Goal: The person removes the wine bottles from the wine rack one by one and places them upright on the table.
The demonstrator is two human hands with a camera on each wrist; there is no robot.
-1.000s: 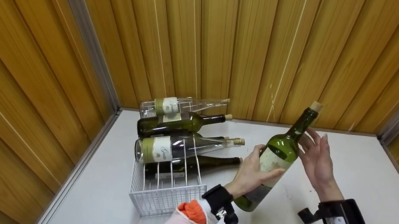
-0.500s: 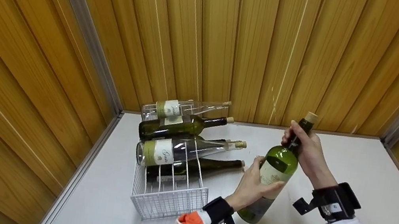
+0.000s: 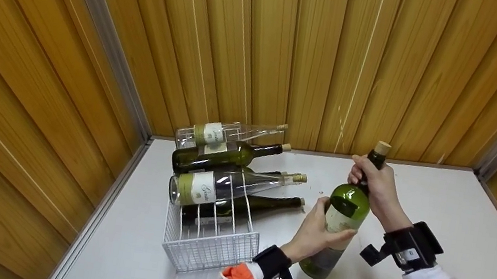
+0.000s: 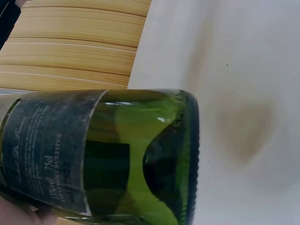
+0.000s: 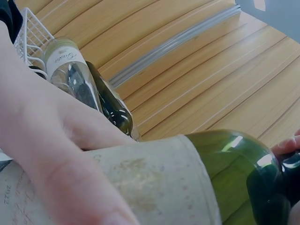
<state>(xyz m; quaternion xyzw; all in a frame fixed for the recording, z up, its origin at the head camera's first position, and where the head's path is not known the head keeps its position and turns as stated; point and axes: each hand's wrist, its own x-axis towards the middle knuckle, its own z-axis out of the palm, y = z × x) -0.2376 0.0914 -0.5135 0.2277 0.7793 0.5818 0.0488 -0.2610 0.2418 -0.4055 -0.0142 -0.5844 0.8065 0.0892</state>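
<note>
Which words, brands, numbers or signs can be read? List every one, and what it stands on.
"75cl": dark label of the held bottle
"SULFITES": same dark label
"2022": its pale label
Too blurred: other print on both labels; script on the near clear bottle and far clear bottle
Too small: wrist sticker

White tbl (image 3: 128, 240) w/ one wire rack (image 3: 210, 253) (also wht) on its L part.
</note>
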